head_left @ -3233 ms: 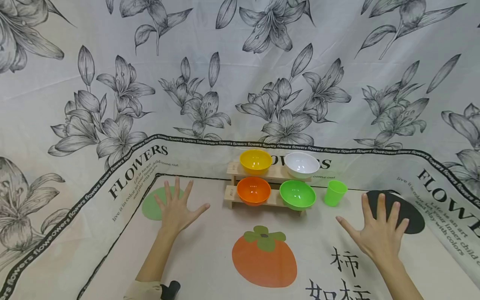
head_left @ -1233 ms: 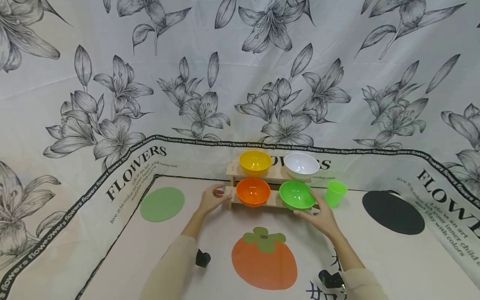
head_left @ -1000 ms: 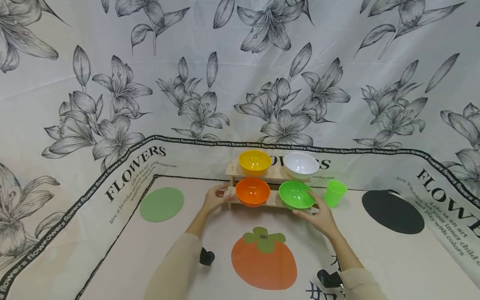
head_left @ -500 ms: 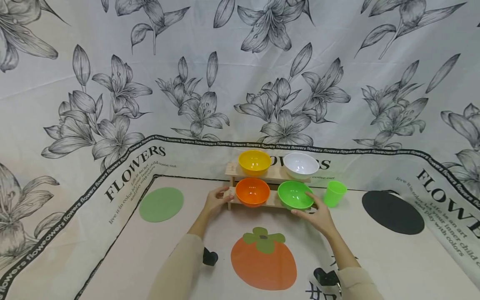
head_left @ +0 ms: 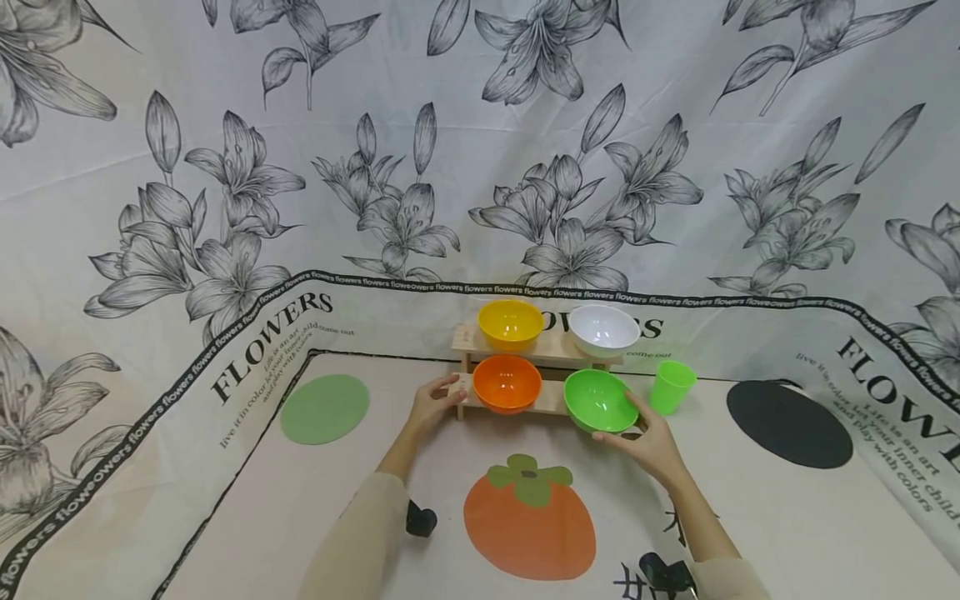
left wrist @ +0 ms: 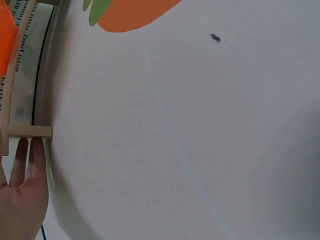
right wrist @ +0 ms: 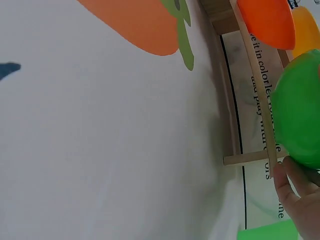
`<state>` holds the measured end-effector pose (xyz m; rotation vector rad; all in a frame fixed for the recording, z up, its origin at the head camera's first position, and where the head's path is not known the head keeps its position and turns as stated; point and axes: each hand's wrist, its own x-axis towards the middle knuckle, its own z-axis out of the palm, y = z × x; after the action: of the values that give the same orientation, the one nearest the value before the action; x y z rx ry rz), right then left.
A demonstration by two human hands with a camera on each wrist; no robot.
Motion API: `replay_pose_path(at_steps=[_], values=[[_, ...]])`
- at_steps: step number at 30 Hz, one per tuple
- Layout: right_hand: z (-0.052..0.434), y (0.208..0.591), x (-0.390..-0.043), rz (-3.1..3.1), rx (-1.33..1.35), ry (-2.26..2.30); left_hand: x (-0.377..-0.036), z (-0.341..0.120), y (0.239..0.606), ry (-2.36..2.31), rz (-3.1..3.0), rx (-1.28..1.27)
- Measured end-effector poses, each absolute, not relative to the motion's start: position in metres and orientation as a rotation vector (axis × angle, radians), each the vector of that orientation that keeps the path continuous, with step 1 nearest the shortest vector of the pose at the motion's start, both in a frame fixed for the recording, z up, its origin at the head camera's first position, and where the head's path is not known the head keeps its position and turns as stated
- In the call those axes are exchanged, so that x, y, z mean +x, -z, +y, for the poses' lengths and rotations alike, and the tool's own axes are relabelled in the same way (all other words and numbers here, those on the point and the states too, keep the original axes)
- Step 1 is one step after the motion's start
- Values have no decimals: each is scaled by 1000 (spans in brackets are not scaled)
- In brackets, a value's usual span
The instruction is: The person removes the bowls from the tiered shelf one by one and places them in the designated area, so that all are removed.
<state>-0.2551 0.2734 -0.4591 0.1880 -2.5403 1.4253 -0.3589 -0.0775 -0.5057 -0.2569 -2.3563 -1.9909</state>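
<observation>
A two-step wooden rack (head_left: 551, 398) bears several bowls. With my right hand (head_left: 651, 442) I grip the green bowl (head_left: 598, 402) at its right side, thumb low in front and fingers along the far side. The bowl leans toward me over the lower step's front edge. The right wrist view shows fingers under its curved wall. My left hand (head_left: 431, 406) holds the rack's left end; in the left wrist view its fingers reach the rack's foot (left wrist: 30, 131). An orange bowl (head_left: 507, 385) sits on the lower step, between the hands.
On the upper step are a yellow bowl (head_left: 511, 326) and a white bowl (head_left: 604, 331). A green cup (head_left: 672, 387) stands close to my right hand. The tablecloth has a printed persimmon (head_left: 529, 533), a green oval (head_left: 325, 409) and a black oval (head_left: 789, 423).
Both hands, first spread over the table, came in to the rack and the green bowl. In the last half second the green bowl moved toward me and slightly right, out from its place.
</observation>
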Motion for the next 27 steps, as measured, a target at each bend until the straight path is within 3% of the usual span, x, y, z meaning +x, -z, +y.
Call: replay_pose_path(at_steps=[27], values=[[234, 472, -191, -2524, 320, -1749, -358, -75, 509, 2143, -2282, -134]])
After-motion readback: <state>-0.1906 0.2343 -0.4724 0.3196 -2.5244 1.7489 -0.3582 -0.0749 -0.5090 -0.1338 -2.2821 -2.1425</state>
